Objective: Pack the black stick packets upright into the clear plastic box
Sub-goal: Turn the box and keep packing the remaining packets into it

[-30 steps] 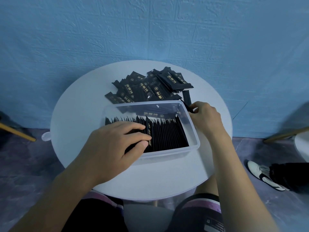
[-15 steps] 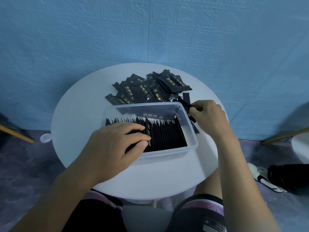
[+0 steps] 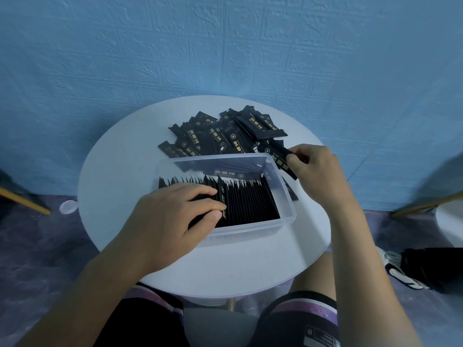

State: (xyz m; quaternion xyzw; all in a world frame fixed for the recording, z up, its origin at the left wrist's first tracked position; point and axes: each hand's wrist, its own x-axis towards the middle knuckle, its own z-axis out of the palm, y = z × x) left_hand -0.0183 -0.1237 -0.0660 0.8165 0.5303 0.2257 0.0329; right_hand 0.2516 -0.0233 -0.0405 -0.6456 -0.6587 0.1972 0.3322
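Observation:
A clear plastic box (image 3: 288, 216) sits in the middle of a round white table (image 3: 112, 176). Several black stick packets stand upright in a row (image 3: 250, 201) inside it. My left hand (image 3: 172, 216) lies over the left part of that row, fingers and thumb curled round a bunch of packets. A loose pile of black packets (image 3: 220, 136) lies behind the box. My right hand (image 3: 313, 164), just past the box's right far corner, pinches a black packet (image 3: 281, 156) that is held slanted above the table.
A blue textured wall rises behind the table. A small clear lid or cup (image 3: 68, 206) lies on the floor to the left. Another person's shoe and dark trouser leg (image 3: 416, 271) are at the right, beside a second white table edge (image 3: 448, 226).
My right hand has picked up a packet at the box's right far corner and lifted it slightly up and right. My left hand has stayed on the upright row.

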